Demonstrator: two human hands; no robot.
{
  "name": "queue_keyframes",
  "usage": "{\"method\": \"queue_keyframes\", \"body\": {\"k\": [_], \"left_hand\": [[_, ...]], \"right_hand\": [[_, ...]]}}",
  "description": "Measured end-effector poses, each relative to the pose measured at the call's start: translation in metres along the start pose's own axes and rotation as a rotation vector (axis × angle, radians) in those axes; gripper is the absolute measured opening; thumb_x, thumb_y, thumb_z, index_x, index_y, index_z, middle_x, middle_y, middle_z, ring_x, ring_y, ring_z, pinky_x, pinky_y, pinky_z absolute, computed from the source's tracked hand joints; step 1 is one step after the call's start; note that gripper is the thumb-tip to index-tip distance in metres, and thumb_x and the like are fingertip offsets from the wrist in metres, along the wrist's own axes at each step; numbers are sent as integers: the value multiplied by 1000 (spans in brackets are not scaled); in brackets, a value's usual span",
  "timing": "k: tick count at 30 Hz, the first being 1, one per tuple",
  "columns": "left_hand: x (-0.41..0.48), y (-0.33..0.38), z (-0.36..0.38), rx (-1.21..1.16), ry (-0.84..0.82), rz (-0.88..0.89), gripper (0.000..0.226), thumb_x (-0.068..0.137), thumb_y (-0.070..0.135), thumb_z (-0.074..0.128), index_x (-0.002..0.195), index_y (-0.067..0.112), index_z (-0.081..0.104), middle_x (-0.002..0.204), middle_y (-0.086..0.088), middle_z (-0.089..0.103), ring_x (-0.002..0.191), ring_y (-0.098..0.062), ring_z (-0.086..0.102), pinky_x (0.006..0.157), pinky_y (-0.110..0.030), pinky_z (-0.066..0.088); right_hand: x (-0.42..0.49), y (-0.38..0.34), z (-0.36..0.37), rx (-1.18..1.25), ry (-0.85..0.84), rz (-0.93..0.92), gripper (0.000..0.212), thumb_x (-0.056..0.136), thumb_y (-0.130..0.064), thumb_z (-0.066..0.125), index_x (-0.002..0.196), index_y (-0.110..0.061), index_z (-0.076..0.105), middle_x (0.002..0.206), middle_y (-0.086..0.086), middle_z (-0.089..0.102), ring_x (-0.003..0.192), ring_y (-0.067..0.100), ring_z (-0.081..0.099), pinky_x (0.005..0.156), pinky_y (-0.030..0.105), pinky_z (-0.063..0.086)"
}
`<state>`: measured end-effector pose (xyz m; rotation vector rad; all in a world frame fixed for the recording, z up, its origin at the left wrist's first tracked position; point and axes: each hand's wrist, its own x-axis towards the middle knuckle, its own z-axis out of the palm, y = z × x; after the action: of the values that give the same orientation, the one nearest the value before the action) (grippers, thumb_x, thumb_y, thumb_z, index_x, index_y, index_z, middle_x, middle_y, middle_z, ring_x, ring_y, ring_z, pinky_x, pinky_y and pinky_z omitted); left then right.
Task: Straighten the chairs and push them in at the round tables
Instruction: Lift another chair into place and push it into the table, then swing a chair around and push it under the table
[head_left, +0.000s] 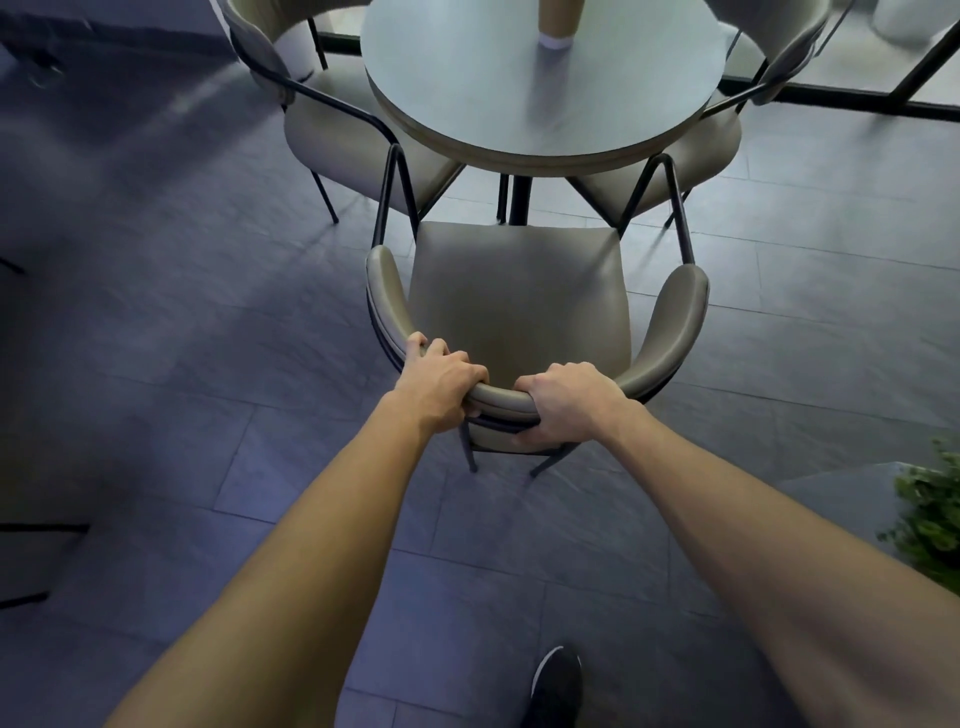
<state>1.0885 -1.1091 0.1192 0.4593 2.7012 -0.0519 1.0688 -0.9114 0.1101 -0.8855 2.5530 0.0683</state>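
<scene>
An olive padded chair (519, 291) with a curved backrest and black metal legs stands in front of me, facing the round grey table (457, 88). Its seat front sits a little short of the table's edge, not under the top. My left hand (441, 387) grips the backrest's curved top left of centre. My right hand (566, 400) grips the same rail right of centre, fingers curled under it. Two more olive chairs flank the table, one at the left (337, 135) and one at the right (711, 140), both with seats partly under the top.
A tan cylinder with a white base (556, 26) stands on the table. A green plant (930, 514) sits at the right edge. Black frame bars (831, 98) run behind the table. Dark metal legs show at the left edge. My black shoe (556, 686) is on the tiled floor.
</scene>
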Motion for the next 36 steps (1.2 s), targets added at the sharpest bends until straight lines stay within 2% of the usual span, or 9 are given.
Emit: {"method": "queue_keyframes", "body": {"k": [4, 9, 13, 16, 23, 31, 36], "left_hand": [[-5, 8, 3, 78, -27, -42, 45, 94, 48, 55, 133, 28, 47, 127, -6, 54, 122, -30, 47, 113, -57, 18], [-24, 19, 8, 93, 66, -60, 46, 96, 47, 46, 134, 21, 43, 132, -9, 52, 127, -32, 44, 116, -56, 16], [-48, 31, -1, 5, 49, -31, 47, 97, 50, 47, 135, 22, 42, 133, -8, 50, 123, -30, 44, 105, -49, 36], [-60, 34, -36, -33, 70, -20, 46, 98, 46, 48, 136, 21, 42, 131, -9, 50, 119, -32, 48, 95, -46, 43], [-76, 64, -140, -88, 210, 2, 44, 101, 46, 43, 136, 20, 43, 131, -11, 50, 120, -33, 48, 95, -47, 43], [-54, 131, -238, -129, 292, 56, 43, 99, 44, 43, 135, 22, 46, 135, -12, 51, 124, -34, 48, 96, -46, 39], [-6, 166, -286, -87, 340, 49, 42, 97, 50, 44, 127, 22, 53, 132, -9, 54, 122, -33, 50, 93, -45, 41]], "right_hand": [[-3, -9, 3, 33, -3, 69, 50, 70, -69, 61, 97, -28, 56, 92, -3, 66, 85, 25, 64, 66, 32, 40], [-14, -21, -4, 86, -7, 157, 37, 81, -50, 62, 103, -22, 53, 105, 2, 67, 98, 28, 63, 71, 35, 41], [-34, -29, -18, 65, -19, 211, 42, 84, -47, 64, 116, -22, 55, 112, 1, 66, 104, 26, 62, 76, 37, 43], [-53, -33, -49, 81, 9, 264, 53, 84, -50, 65, 128, -22, 53, 120, 3, 65, 112, 27, 60, 82, 39, 46], [-114, -27, -161, 32, 189, 344, 56, 85, -51, 66, 132, -23, 52, 127, 4, 64, 117, 29, 58, 94, 44, 49], [-164, 24, -259, 33, 315, 450, 43, 82, -43, 61, 120, -22, 58, 119, 5, 66, 114, 30, 58, 87, 41, 49], [-182, 92, -286, 48, 342, 449, 46, 81, -44, 68, 121, -23, 58, 121, 1, 65, 116, 27, 55, 86, 38, 44]]}}
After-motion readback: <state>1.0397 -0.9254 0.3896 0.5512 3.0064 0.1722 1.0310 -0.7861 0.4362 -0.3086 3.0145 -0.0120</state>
